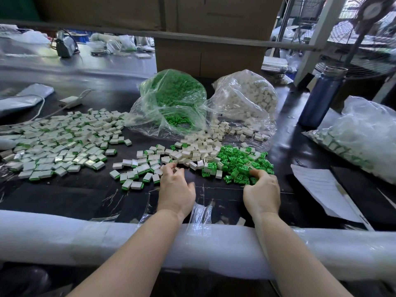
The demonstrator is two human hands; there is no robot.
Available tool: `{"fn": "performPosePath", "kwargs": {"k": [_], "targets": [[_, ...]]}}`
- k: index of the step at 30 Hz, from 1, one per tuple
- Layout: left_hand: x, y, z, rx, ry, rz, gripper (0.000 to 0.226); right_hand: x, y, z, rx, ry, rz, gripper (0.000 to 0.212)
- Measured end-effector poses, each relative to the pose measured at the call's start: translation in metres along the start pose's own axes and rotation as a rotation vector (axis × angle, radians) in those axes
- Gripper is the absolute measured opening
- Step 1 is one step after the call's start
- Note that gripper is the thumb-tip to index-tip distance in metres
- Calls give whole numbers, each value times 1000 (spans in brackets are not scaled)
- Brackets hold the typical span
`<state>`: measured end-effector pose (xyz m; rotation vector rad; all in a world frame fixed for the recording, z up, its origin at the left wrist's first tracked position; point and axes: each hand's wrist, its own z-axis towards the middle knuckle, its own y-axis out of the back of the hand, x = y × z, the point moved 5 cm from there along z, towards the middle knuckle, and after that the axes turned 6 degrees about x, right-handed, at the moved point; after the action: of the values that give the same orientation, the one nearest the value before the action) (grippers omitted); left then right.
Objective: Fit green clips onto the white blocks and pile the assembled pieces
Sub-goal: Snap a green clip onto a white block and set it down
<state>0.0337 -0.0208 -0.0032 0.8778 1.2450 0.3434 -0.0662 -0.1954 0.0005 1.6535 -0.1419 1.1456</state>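
green clips (173, 93) and white blocks (255, 93) in clear bags

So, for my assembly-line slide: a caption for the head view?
Left hand reaches white blocks, right hand into green clips; assembled pieces piled left.

Black table (70, 196): blocks (192, 153), clips (242, 161), bags (171, 103).

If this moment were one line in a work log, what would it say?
left hand: reaching loose white plastic blocks | right hand: fingers in loose green plastic clips | assembled pieces: spread at left
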Motion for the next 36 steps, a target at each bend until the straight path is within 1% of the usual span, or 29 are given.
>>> {"fn": "performPosePath", "kwargs": {"k": [8, 13, 16, 18, 21, 24, 32, 36], "targets": [[1, 0, 0, -28, 41, 86, 42, 9, -12, -1, 101, 162, 19, 29], [2, 0, 0, -26, 65, 114, 41, 17, -17, -6, 148, 283, -1, 26], [1, 0, -1, -31, 50, 147, 43, 22, -18, -8, 145, 352, -61, 26], [-1, 0, -1, -35, 16, 162, 41, 27, -22, -11, 178, 410, -116, 30], [-5, -2, -3, -30, -43, 163, 37, 29, -32, -14, 255, 452, -318, 43], [-6, -3, -3, -8, -82, 184, 39, 30, -36, -13, 277, 458, -429, 42], [-8, -6, -4, 3, -170, 179, 30, 33, -31, -17, 264, 511, -279, 21], [-9, -6, -4, 9, -195, 168, 26, 34, -29, -18, 236, 524, -236, 17]]}}
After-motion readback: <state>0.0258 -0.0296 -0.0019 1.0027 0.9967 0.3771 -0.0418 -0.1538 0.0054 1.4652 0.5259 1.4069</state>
